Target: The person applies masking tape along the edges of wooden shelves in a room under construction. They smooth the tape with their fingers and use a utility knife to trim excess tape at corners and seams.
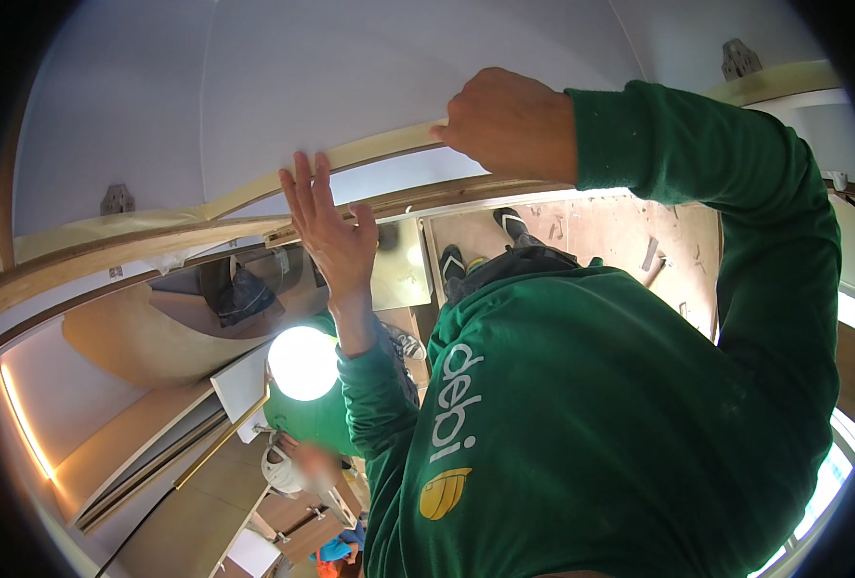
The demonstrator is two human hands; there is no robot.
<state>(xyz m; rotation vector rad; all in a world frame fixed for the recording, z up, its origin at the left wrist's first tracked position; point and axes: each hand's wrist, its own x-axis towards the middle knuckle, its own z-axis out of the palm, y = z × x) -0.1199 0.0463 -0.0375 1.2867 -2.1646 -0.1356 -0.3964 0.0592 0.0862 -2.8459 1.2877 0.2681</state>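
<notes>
Pressing the long pale wooden panel edge at upper centre: left hand flat, fingers spread, right hand curled over it; steadying comes next, likely.

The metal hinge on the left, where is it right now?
In the head view, the hinge sits on the white panel at far left, just above the wooden edge, left of the left hand.

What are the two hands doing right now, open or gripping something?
Left hand: open, fingers spread flat against the long pale wooden panel edge.
Right hand: closed, fingers curled over the same pale edge, gripping it.
</notes>
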